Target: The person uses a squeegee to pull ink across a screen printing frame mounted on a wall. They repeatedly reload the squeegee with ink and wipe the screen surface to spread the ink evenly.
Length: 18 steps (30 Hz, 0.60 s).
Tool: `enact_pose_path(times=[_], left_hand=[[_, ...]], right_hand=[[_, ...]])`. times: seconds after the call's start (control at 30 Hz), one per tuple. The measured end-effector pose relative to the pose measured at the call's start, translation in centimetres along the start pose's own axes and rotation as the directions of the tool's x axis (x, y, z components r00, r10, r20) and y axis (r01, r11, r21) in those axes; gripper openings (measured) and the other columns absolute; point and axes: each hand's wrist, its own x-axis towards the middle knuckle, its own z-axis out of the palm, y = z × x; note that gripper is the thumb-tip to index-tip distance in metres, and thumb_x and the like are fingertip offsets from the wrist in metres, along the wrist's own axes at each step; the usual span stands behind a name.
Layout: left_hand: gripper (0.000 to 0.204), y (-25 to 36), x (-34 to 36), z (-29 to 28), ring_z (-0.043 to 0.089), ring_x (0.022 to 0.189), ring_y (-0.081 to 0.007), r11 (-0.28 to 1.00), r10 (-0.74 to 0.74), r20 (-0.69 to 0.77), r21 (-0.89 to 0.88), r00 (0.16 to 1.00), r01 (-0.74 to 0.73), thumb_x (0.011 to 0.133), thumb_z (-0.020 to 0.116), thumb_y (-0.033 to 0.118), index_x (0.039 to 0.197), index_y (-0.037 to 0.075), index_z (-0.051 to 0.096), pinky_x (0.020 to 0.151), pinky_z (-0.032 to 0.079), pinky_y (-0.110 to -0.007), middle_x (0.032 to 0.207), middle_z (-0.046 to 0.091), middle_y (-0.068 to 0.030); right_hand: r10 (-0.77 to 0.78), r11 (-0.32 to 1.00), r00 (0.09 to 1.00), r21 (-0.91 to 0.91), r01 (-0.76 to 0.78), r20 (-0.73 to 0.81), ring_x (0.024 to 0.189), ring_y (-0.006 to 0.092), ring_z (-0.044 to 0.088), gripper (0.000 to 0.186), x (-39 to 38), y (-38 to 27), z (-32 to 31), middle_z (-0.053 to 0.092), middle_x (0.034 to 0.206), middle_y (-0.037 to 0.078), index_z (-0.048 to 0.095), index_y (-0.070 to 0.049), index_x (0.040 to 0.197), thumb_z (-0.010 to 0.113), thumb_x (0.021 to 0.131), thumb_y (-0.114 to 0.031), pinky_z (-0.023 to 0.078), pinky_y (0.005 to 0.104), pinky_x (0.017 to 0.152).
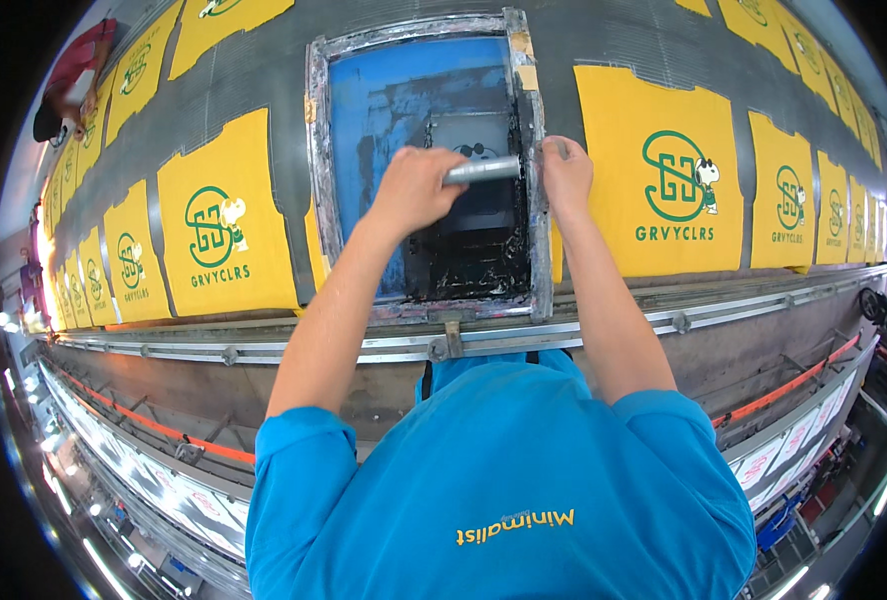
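A screen-printing frame (319, 150) with ink-stained rails lies on the dark table in front of me. Its blue mesh (369, 95) is smeared with black ink (484, 270), thickest at the lower right. My left hand (419, 188) is wrapped round a squeegee (492, 168) with a silvery handle, held over the stencil area; the mesh hides whether its blade touches. At the frame's right rail my right hand (568, 175) is closed on the edge. Yellow fabric panels with green lettering and a white cartoon dog flank the frame, one to the right (609, 130) and one to the left (184, 180).
A metal guide rail (364, 352) with stops runs along the table's near edge, between me and the frame. More yellow panels (784, 150) line both sides. Another person (79, 70) leans in at the far left. Behind me stands another table with white printed panels (179, 490).
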Motion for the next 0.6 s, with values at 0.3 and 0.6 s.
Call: enact_pose_path(times=[0.3, 0.6], left_hand=[[0.033, -0.3, 0.5, 2.7, 0.069, 0.109, -0.0389, 0.999, -0.038, -0.166, 0.003, 0.985, 0.039, 0.081, 0.074, 0.007, 0.114, 0.010, 0.078, 0.096, 0.052, -0.051, 0.112, 0.075, -0.0132], [0.064, 9.2, -15.7, 8.8, 0.063, 0.128, -0.0305, 0.993, -0.074, -0.095, 0.080, 0.993, 0.082, 0.067, 0.083, 0.004, 0.129, 0.013, 0.071, 0.110, 0.042, -0.051, 0.135, 0.067, -0.0090]], right_hand=[[-0.019, 0.992, 1.000, 0.126, 0.021, -0.015, 0.088, 0.0253, 0.075, 0.027, -1.0, -2.1, -1.7, 0.079, 0.095, 0.014, 0.079, -0.001, 0.108, 0.072, 0.100, -0.025, 0.057, 0.0371, 0.082], [-0.141, 0.977, 0.990, -0.167, 0.134, -0.028, 0.110, 0.0347, 0.075, 0.035, -1.8, -4.6, -4.2, 0.079, 0.111, 0.021, 0.077, -0.002, 0.119, 0.071, 0.100, -0.031, 0.056, 0.0427, 0.096]])
